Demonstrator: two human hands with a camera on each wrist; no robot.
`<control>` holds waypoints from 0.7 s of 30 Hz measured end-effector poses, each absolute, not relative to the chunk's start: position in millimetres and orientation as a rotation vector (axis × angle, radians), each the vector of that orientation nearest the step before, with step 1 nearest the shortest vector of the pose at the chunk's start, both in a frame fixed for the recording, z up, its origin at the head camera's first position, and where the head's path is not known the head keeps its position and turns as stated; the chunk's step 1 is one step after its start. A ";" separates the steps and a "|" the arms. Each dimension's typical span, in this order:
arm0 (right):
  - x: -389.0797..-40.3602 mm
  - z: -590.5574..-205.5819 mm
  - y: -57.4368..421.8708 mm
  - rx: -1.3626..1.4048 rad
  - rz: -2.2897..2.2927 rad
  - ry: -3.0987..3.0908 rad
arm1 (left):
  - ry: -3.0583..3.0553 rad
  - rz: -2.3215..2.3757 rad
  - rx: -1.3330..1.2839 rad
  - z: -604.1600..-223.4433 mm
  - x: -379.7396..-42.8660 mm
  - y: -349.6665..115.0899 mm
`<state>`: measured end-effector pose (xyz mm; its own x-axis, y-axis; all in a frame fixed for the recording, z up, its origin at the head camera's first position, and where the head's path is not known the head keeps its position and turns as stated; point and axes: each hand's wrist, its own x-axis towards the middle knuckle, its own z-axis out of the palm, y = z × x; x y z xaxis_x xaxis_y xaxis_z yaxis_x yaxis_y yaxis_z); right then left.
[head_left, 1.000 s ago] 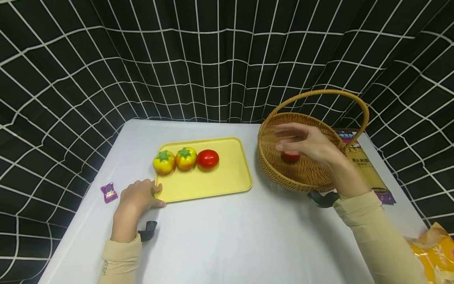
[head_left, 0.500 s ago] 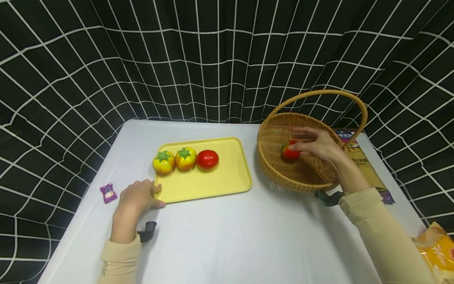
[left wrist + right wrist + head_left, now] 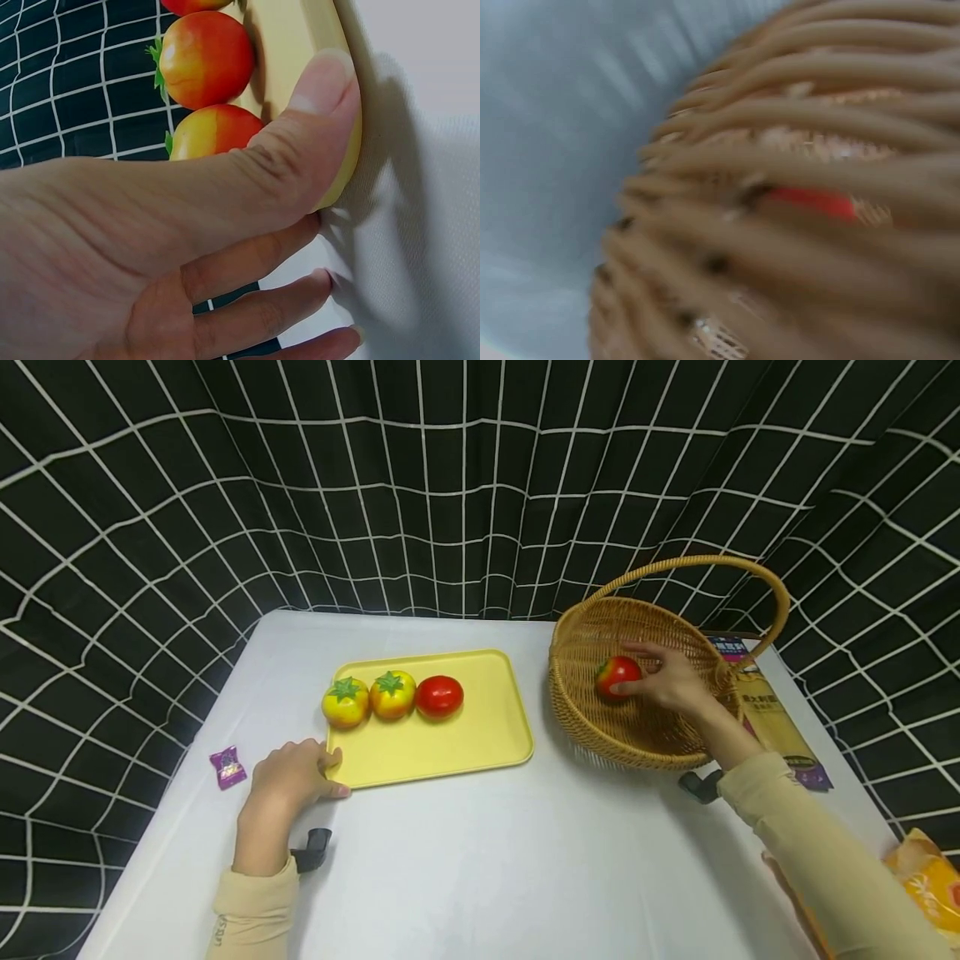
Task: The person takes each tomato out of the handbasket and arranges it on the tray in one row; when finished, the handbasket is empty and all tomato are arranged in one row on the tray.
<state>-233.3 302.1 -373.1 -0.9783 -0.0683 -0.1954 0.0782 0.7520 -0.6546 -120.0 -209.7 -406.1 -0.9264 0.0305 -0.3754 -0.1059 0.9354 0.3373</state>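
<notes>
Inside the wicker basket (image 3: 600,722), my right hand (image 3: 671,681) grips a red tomato (image 3: 617,675), thumb on its near side and fingers behind. In the right wrist view the basket weave (image 3: 780,247) fills most of the picture, blurred, with a bit of red showing through; the hand is hidden there. My left hand (image 3: 292,777) holds the near left corner of the yellow tray (image 3: 442,752). Its thumb (image 3: 322,90) lies over the rim. Two yellow-orange tomatoes (image 3: 347,702) with green tops and a red tomato (image 3: 439,697) sit in a row along the tray's far left side.
A small purple wrapped candy (image 3: 228,767) lies left of my left hand. Behind the basket's right side is a gold and purple packet (image 3: 783,718). An orange bag (image 3: 930,885) stands at the lower right. The basket's tall handle (image 3: 697,562) arches over it.
My right hand has come down from above the tomato in the basket to its right side and now grips it. The basket has shifted slightly right. The left hand stays on the tray.
</notes>
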 end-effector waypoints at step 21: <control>-246.3 -387.4 291.0 0.008 -0.802 2.786 | 2.736 0.485 -0.039 -404.2 -119.5 -211.4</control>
